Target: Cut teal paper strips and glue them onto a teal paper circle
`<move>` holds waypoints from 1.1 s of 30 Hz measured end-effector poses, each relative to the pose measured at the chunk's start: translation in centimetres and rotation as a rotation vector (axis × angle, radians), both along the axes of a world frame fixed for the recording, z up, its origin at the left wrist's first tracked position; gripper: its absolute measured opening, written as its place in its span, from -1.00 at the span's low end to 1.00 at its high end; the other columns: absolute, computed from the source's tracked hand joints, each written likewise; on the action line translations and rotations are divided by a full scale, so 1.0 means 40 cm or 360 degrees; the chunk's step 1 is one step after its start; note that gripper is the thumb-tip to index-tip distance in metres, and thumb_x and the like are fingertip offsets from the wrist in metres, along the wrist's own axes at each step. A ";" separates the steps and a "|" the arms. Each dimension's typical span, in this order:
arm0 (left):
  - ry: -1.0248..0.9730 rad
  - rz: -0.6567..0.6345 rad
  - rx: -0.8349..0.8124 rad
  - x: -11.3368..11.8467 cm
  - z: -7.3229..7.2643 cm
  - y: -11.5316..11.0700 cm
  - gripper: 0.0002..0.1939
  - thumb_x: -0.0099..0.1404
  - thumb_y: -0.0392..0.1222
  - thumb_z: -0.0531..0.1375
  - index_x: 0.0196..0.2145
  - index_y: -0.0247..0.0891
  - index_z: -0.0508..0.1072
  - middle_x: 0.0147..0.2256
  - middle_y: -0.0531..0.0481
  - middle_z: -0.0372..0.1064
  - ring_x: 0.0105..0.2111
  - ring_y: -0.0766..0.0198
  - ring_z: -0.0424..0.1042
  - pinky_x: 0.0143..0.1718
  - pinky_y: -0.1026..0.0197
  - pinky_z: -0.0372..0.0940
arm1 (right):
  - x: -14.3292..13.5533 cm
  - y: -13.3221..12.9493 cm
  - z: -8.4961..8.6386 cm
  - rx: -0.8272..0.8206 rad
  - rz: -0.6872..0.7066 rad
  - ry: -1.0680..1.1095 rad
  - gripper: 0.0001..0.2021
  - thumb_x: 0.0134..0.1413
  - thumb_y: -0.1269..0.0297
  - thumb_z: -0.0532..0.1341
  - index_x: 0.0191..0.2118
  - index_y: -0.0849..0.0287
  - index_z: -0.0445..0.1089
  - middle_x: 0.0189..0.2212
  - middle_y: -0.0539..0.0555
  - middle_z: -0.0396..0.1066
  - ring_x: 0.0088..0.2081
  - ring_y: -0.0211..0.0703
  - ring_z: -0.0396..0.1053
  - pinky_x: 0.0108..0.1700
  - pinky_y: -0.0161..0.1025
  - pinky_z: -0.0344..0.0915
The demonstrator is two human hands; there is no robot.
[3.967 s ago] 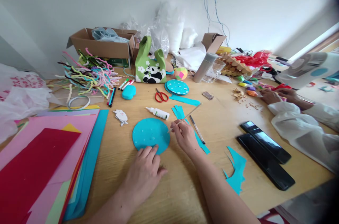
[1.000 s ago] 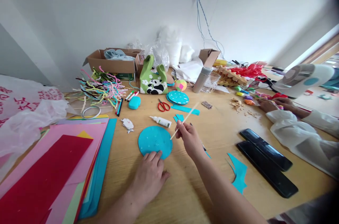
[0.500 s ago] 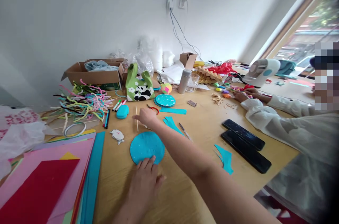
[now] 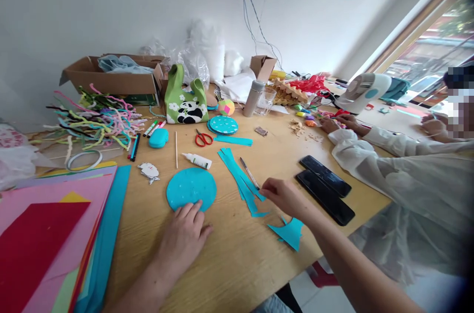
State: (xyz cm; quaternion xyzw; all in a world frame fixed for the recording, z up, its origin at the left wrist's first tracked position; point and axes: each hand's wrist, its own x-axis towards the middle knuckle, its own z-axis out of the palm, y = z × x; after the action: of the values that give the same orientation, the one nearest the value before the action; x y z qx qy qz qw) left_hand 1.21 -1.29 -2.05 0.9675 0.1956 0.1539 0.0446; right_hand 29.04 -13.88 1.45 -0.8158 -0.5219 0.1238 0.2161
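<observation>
The fingertips of my left hand [image 4: 185, 229] rest on the lower edge of a blue paper disc [image 4: 190, 187]; the hand is open. My right hand [image 4: 283, 197] has its fingers pinched at the lower end of a slim pen [image 4: 249, 173], beside blue paper strips [image 4: 237, 179]. Whether it grips the pen or a strip cannot be made out. A white glue bottle [image 4: 199, 160] lies just above the disc, with red-handled scissors [image 4: 203, 139] beyond it. Left of the bottle is a thin stick [image 4: 177, 150]. A blue scrap [image 4: 291, 232] lies below my right hand.
Coloured paper sheets [image 4: 40, 249] are stacked at the left. Two black phones [image 4: 326, 197] lie at the right, near another person's sleeves [image 4: 355, 147]. Behind stand a green panda bag [image 4: 187, 100], a grey bottle [image 4: 254, 99] and a cardboard box [image 4: 111, 78].
My right hand has moved from beyond the disc to the blue strips at the right, uncovering the glue bottle and scissors. My left hand stays on the disc. The view has shifted.
</observation>
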 end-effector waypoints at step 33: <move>-0.0064 0.0047 -0.0123 0.007 -0.002 -0.046 -0.82 0.14 -0.17 0.32 -0.33 -0.31 0.47 -0.04 -0.18 0.46 -0.13 -0.03 0.43 -0.12 -0.09 0.38 | 0.006 0.207 -0.001 0.0357 -0.0158 0.1160 -0.73 -0.13 0.08 0.26 -0.42 0.16 0.26 -0.55 -0.01 0.40 -0.49 -0.19 0.40 -0.41 -0.26 0.30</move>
State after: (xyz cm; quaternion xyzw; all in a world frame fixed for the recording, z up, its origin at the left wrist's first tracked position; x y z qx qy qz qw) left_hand 1.50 -3.13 -2.13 0.9588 0.2148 0.1662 0.0836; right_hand 29.27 -5.59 1.41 -0.7139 -0.3811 0.3371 0.4811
